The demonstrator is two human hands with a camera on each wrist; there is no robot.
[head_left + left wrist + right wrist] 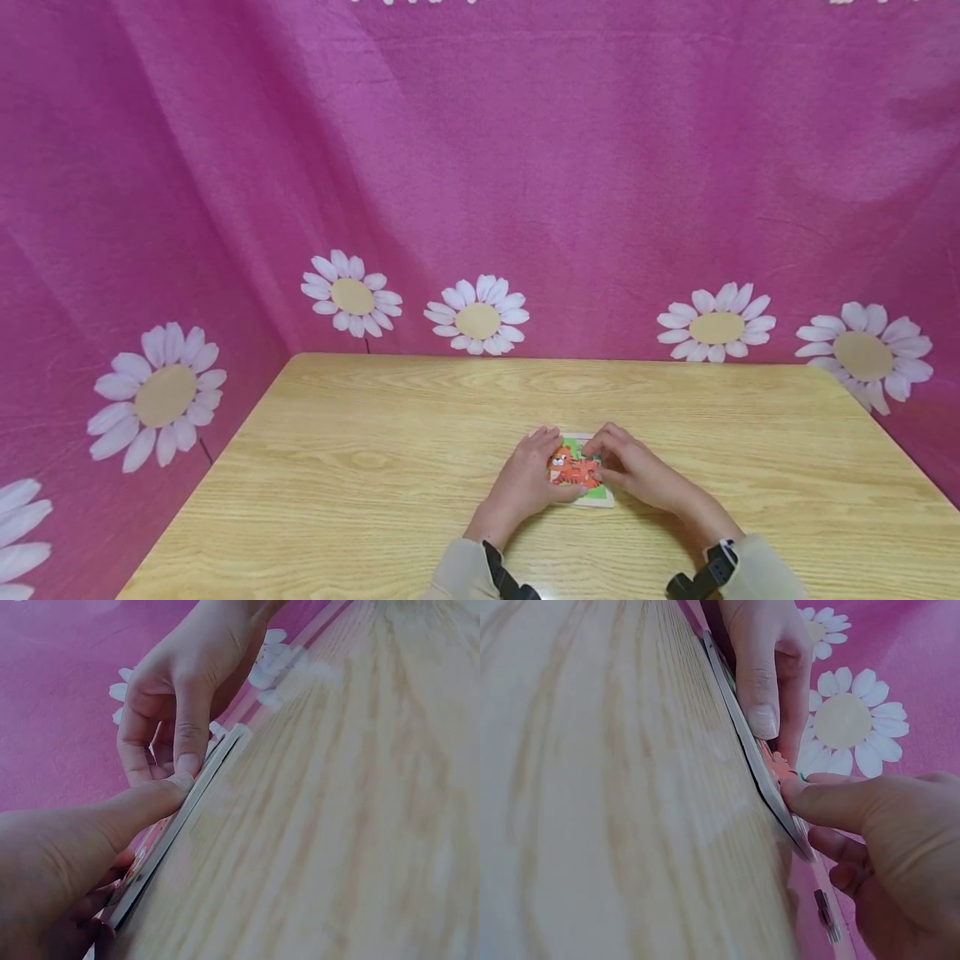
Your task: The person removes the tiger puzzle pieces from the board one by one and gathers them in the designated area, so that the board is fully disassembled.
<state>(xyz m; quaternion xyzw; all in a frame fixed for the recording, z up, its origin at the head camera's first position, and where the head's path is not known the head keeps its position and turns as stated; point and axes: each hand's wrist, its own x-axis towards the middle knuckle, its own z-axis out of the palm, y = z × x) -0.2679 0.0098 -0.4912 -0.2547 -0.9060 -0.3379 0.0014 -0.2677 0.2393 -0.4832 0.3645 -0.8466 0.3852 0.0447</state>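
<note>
A small tiger jigsaw puzzle, orange on green with a pale board [604, 501], lies flat on the wooden table. My left hand [523, 479] holds the board from its left side, its fingers along the far left and its thumb across the near edge. At the puzzle's right side, my right hand [637, 469] pinches an orange puzzle piece [782, 768] between thumb and fingers. In the right wrist view that piece stands slightly proud of the board. Both thumbs come close together in the left wrist view. The fingers cover parts of the picture.
The light wood table [360, 467] stretches around the puzzle on all sides. Behind it and to the left hangs a pink cloth [525, 167] with white daisies. Black camera straps [712, 571] sit on both wrists over beige sleeves.
</note>
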